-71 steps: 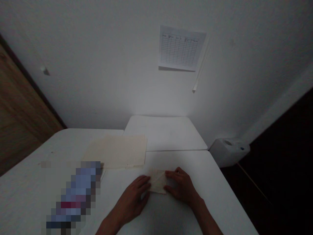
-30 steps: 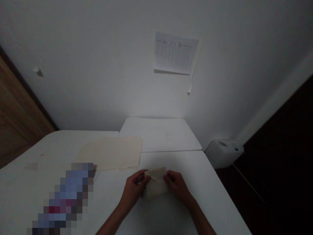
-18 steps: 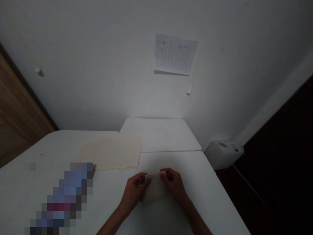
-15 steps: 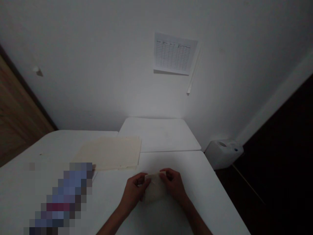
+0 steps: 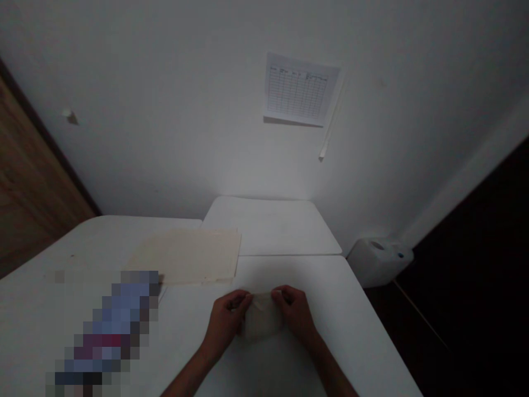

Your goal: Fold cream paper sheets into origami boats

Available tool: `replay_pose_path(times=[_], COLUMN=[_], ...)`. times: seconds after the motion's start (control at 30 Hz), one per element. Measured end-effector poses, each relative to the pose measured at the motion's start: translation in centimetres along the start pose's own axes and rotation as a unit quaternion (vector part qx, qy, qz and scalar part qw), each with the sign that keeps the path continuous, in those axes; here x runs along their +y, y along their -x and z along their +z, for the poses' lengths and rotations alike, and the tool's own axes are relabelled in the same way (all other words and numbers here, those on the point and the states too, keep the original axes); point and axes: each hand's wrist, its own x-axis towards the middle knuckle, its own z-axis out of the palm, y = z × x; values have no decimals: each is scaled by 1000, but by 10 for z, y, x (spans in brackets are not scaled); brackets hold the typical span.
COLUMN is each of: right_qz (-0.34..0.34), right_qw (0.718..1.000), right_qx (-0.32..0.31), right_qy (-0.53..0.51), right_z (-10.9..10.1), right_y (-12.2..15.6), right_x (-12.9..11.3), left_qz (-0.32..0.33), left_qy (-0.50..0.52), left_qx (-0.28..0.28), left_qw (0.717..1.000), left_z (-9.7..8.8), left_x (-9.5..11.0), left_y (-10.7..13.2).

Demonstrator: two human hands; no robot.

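- Left hand (image 5: 226, 318) and right hand (image 5: 296, 315): pinching a beige sheet (image 5: 264, 320) by its upper corners, rear fingertips hidden.
- Sheet's lower edge: dim, indistinct.
- Pixelated object (image 5: 119, 320): unidentifiable.

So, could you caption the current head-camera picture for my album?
Bare left hand and right hand pinching a small, rectangular beige sheet over a smooth white table.

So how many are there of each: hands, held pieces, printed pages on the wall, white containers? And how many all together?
Hands: 2, left hand and right hand
Held piece: 1
Printed page: 1
White container: 1
Total: 5
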Motion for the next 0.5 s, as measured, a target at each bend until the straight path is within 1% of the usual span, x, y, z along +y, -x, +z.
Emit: replay_pose_path(times=[0.17, 0.3, 0.4, 0.5], right_qz=[16, 12, 12, 12], right_qw=[1000, 1000, 1000, 1000], right_qx=[5, 7, 2, -12], right_qy=[-9, -4, -7, -23], right_z=[-2, -4, -5, -6], right_y=[-1, -3, -3, -4], right_x=[4, 5, 5, 5], left_qz=[15, 28, 34, 29], left_qy=[-7, -7, -7, -1], left_qx=[12, 27, 27, 23], left_qw=[1000, 999, 999, 999], left_z=[-2, -3, -3, -4], left_x=[1, 4, 6, 3], left_y=[-1, -1, 0, 1])
